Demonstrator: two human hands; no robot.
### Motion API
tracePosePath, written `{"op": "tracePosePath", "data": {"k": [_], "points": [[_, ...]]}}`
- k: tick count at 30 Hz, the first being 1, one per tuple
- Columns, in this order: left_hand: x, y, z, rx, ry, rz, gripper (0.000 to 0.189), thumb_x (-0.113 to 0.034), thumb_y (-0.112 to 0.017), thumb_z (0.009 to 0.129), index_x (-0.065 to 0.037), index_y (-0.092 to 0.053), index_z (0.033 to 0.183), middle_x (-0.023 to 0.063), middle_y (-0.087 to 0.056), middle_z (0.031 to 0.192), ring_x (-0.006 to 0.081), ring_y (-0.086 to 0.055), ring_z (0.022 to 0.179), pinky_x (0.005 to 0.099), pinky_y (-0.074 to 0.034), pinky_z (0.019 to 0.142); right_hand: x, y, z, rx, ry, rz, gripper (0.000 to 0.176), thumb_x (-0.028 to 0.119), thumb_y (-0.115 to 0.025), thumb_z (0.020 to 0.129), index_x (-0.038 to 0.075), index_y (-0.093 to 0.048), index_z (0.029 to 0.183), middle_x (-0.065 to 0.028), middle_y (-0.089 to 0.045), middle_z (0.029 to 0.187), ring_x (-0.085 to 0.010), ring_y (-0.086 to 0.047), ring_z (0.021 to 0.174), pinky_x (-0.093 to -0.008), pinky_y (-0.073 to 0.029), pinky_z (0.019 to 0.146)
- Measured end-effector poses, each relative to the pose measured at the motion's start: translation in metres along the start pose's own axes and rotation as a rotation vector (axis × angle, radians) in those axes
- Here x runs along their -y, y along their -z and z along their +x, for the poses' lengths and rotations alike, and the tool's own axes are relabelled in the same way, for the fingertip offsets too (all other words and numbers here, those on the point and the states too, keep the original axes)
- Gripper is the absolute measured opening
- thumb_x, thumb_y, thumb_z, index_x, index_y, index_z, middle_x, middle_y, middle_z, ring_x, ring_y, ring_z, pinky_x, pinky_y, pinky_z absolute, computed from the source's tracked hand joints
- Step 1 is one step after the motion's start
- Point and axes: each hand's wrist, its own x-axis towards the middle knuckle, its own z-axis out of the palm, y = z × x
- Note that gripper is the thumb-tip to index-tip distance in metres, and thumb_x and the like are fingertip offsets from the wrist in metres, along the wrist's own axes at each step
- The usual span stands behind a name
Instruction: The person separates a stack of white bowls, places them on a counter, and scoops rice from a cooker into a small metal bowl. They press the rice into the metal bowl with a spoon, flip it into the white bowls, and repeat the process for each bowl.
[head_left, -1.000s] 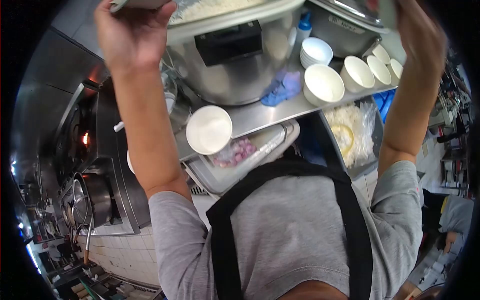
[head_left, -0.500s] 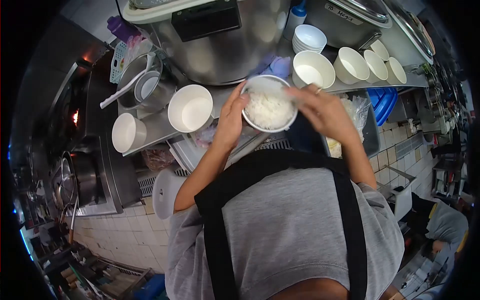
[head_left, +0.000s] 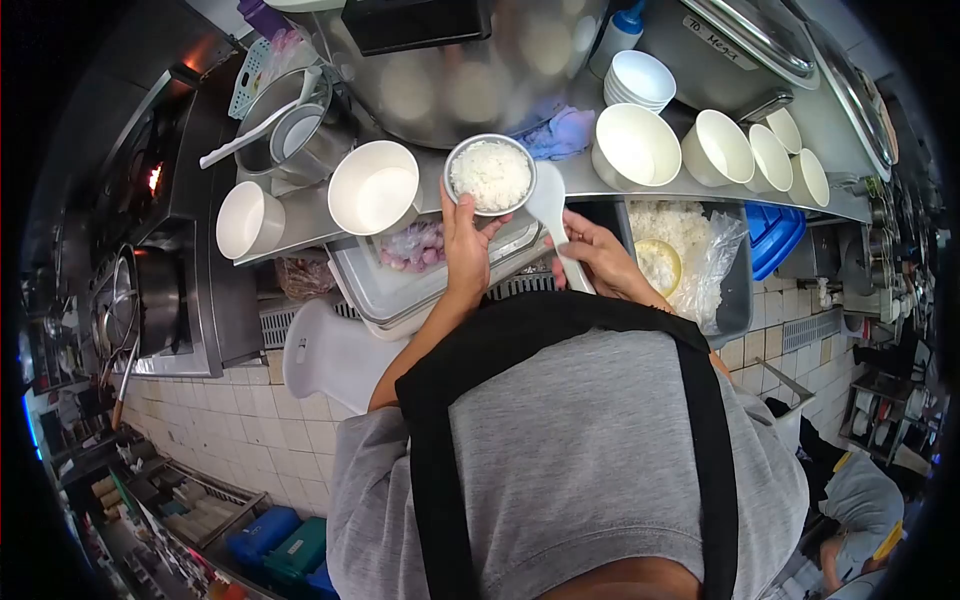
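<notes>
My left hand [head_left: 466,248] grips a small metal bowl [head_left: 448,172] from its near side, its fingers partly hidden under it. White cooked rice [head_left: 491,175] fills the bowl. In my right hand [head_left: 606,262] is a white rice paddle [head_left: 549,208], held by the handle, its blade close against the bowl's right side. Beyond the bowl stands a large steel rice cooker [head_left: 440,90], and a blue-purple cloth [head_left: 560,135] lies right of its base. White tubs [head_left: 375,190] sit left of the bowl, and another white tub [head_left: 637,148] stands to the right.
Several more tubs [head_left: 720,150] and stacked white bowls [head_left: 642,78] stand along the counter. A steel pot [head_left: 335,150] is at the left. Below right, a grey bin [head_left: 735,310] holds rice and plastic. A lidded container [head_left: 375,285] lies below left. A flame [head_left: 155,178] burns far left.
The bowl of rice has moved slightly up and left. My right hand, blurred over the bowl's right edge before, has come down and towards me, and the rice paddle now shows plainly.
</notes>
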Motion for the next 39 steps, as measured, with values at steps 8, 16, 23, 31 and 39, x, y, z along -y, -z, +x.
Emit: {"op": "tracePosePath", "data": {"k": [8,16,23,31,39], "points": [[0.035,0.007,0.000,-0.227,-0.006,0.187,0.060,-0.025,-0.042,0.098,-0.011,-0.011,0.147,0.0107,-0.032,0.137,0.0210,-0.047,0.113,0.0355,-0.050,0.083,-0.012,-0.007,0.031,-0.112,0.733,-1.330,0.058,0.004,-0.054,0.080,0.001,-0.038,0.135,-0.0297,-0.054,0.104,-0.0423,-0.060,0.083,-0.0442,-0.051,0.069],[0.024,0.038,-0.001,-0.230,0.162,0.128,0.061,-0.010,-0.052,0.092,-0.003,-0.020,0.144,0.0046,-0.055,0.098,0.0133,-0.058,0.085,0.0297,-0.053,0.072,0.047,-0.013,0.034,-0.196,0.609,-1.320,0.050,0.019,-0.057,0.087,0.019,-0.044,0.135,-0.0211,-0.064,0.077,-0.0373,-0.062,0.072,-0.0446,-0.049,0.064],[0.010,0.027,0.006,-0.250,0.153,0.003,0.068,-0.001,-0.053,0.089,0.002,-0.014,0.144,0.0062,-0.054,0.084,0.0163,-0.062,0.069,0.0296,-0.056,0.065,0.035,-0.015,0.068,-0.016,0.323,-1.568,0.030,0.030,-0.051,0.092,0.032,-0.060,0.120,-0.0177,-0.066,0.083,-0.0348,-0.064,0.077,-0.0439,-0.051,0.069],[0.017,0.034,0.008,-0.209,0.138,-0.015,0.063,-0.001,-0.053,0.088,0.001,-0.021,0.143,0.0078,-0.057,0.086,0.0177,-0.064,0.071,0.0295,-0.057,0.067,0.070,-0.038,0.068,0.143,0.238,-1.825,0.030,0.030,-0.048,0.093,0.029,-0.060,0.120,-0.0181,-0.066,0.088,-0.0347,-0.064,0.083,-0.0445,-0.050,0.074],[0.008,0.030,0.010,-0.222,0.182,-0.014,0.066,0.003,-0.051,0.086,0.002,-0.018,0.144,0.0079,-0.055,0.087,0.0197,-0.064,0.071,0.0304,-0.056,0.064,0.079,-0.041,0.099,0.082,0.265,-1.726,0.031,0.030,-0.047,0.092,0.027,-0.060,0.120,-0.0172,-0.066,0.096,-0.0338,-0.063,0.088,-0.0427,-0.050,0.077]]}}
